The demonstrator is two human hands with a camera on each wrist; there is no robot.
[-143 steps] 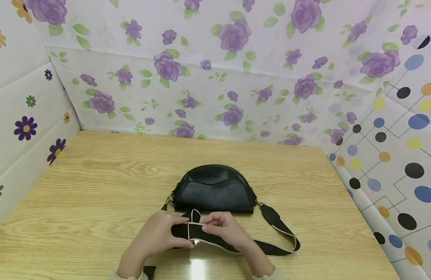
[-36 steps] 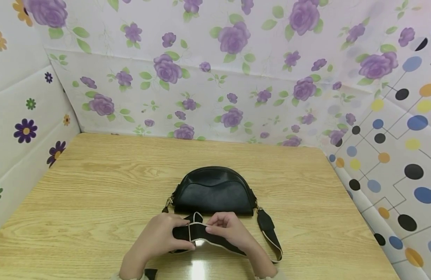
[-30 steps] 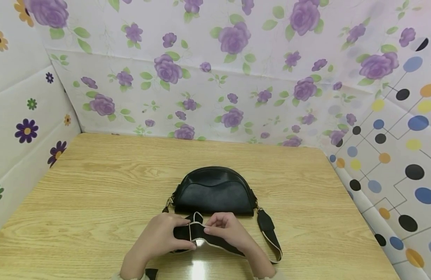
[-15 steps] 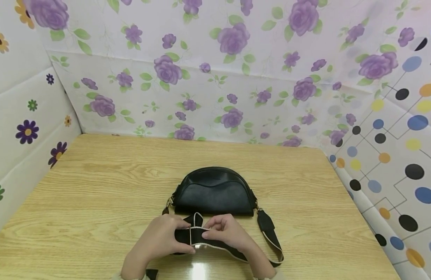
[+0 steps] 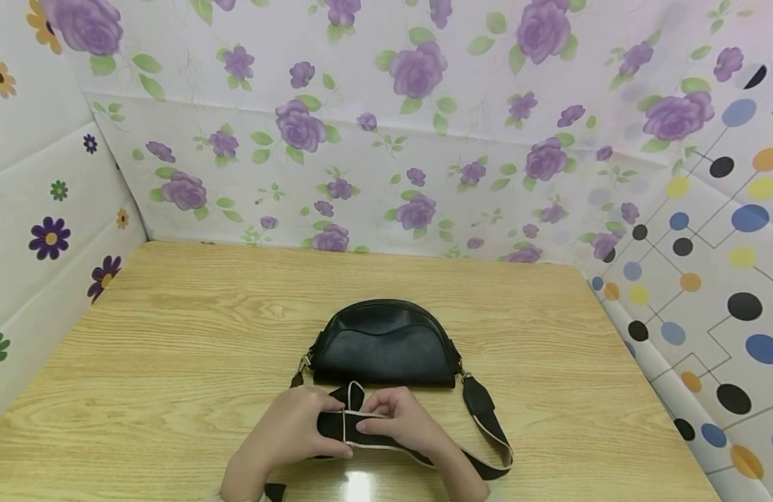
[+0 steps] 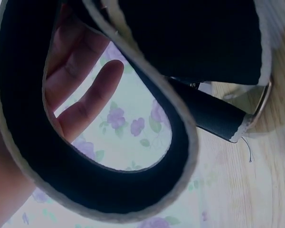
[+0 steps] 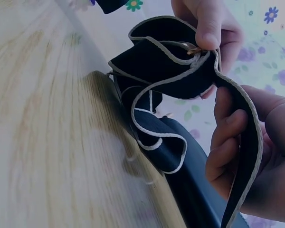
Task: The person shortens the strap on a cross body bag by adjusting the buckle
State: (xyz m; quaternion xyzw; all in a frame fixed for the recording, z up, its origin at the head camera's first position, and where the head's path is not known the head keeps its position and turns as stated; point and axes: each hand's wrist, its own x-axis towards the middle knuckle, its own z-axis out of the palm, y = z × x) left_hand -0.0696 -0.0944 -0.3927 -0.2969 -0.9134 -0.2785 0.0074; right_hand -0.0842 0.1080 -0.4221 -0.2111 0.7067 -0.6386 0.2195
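Note:
A black half-moon shoulder bag (image 5: 386,348) lies at the table's middle, its black webbing strap (image 5: 408,445) with cream edges clipped to metal rings at both ends. My left hand (image 5: 292,427) holds the strap at a thin metal slide buckle (image 5: 344,427), thumb and fingers at the buckle's two ends. Just right of it my right hand (image 5: 411,422) pinches the strap between thumb and fingers. A wide strap loop (image 6: 109,194) hangs before the left hand in the left wrist view. Strap folds (image 7: 156,85) bunch below the buckle in the right wrist view.
The wood-grain table (image 5: 192,335) extends on all sides of the bag. A purple-flowered cloth (image 5: 374,167) hangs behind it, and a dotted cloth (image 5: 732,307) borders the right side. Part of the strap curves over the table to the right.
Both hands have come slightly nearer the table's front with the strap, and the right hand sits a little further left. The strap's right-hand curve has drawn inward since the earliest frame.

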